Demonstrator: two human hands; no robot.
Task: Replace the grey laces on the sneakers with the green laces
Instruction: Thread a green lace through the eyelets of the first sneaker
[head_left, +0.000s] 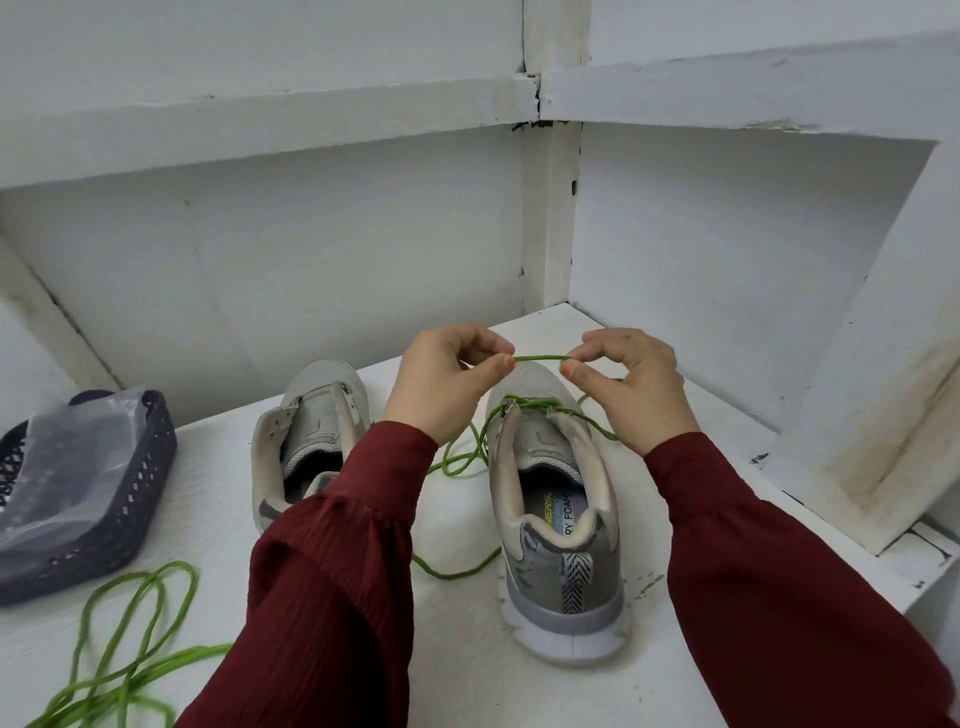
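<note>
The thin green lace (540, 358) ran sideways, just above the toe of the grey mesh sneaker (563, 525). The left hand (441, 382) and the right hand (636, 387) each pinched it with tight fingers (502, 365).

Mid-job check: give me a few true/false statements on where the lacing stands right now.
1. The left hand and right hand both pinch one green lace above the right sneaker. True.
2. Both sneakers carry green lacing. False: the left sneaker shows no lace.
3. A second green lace lies loose near the basket. True.
4. The basket sits right of the sneakers. False: it is on their left.
</note>
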